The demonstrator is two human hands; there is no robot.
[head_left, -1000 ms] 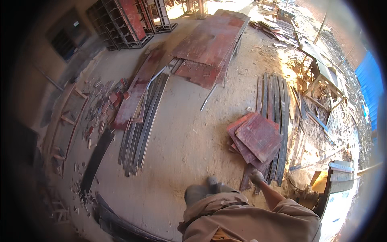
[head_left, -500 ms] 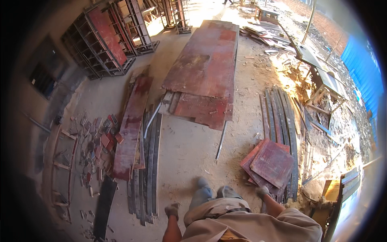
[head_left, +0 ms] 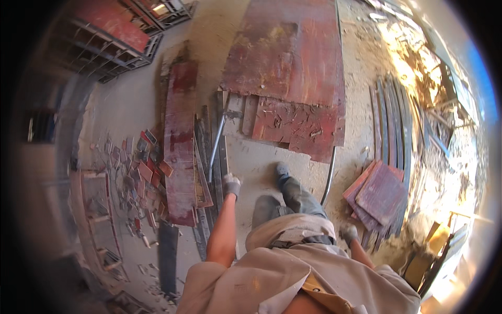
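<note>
My left hand [head_left: 231, 185], in a pale knit glove, is raised ahead of me, with its fingers loosely bent and no object seen in it. It is nearest to a bent metal bar [head_left: 216, 146] and some long dark strips. My right hand [head_left: 349, 233], gloved too, hangs low beside my hip, close to a pile of square reddish boards [head_left: 383, 193]. Nothing shows in it, and its fingers look loose. Ahead stands a long table-like stack of worn red panels [head_left: 314, 63], its near end littered with scraps. A second metal bar [head_left: 329, 175] slants down from that end.
To the left lie a long red plank [head_left: 180, 141], scattered small wood offcuts [head_left: 141, 172] and a dark board [head_left: 168, 256]. Metal frames [head_left: 112, 44] stand at the far left. Long dark strips [head_left: 392, 120] lie on the right, beside sunlit debris.
I have moved nearer to the panel stack, and one leg has stepped forward. My left hand has swung up and ahead; my right hand remains low, beside the square boards.
</note>
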